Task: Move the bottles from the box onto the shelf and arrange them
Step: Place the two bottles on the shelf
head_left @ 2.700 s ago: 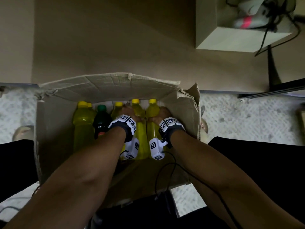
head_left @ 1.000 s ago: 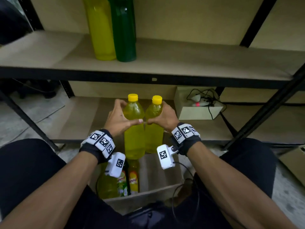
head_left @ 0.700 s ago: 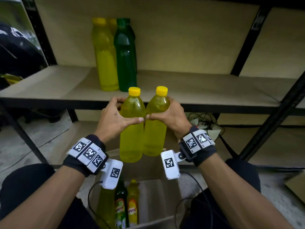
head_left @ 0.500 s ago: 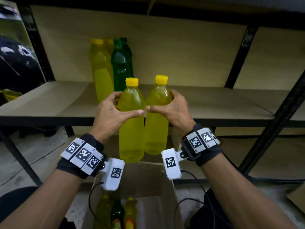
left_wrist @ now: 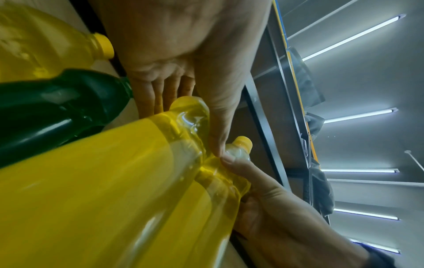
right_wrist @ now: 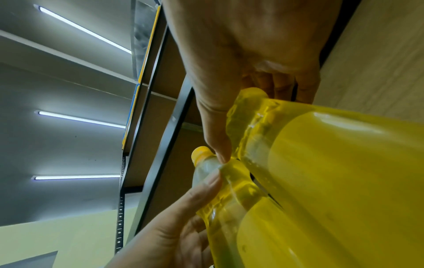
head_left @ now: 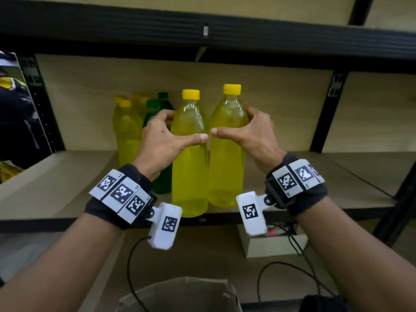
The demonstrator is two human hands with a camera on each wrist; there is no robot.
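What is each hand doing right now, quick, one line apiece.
Left hand: closed around the left yellow bottle, thumb across its front.
Right hand: closed around the right yellow bottle, thumb across its front.

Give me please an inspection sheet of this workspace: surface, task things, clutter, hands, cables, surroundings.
Surface: shelf, wooden board in a dark metal frame.
Task things: two yellow bottles held upright, side by side, at the shelf's front edge; yellow and green bottles stand behind; box below.
Clutter: small white box on the lower shelf.
Hands: left hand grips the left bottle, right hand the right.
Cables: black cables hang from the wrist cameras.
Surroundings: ceiling strip lights.
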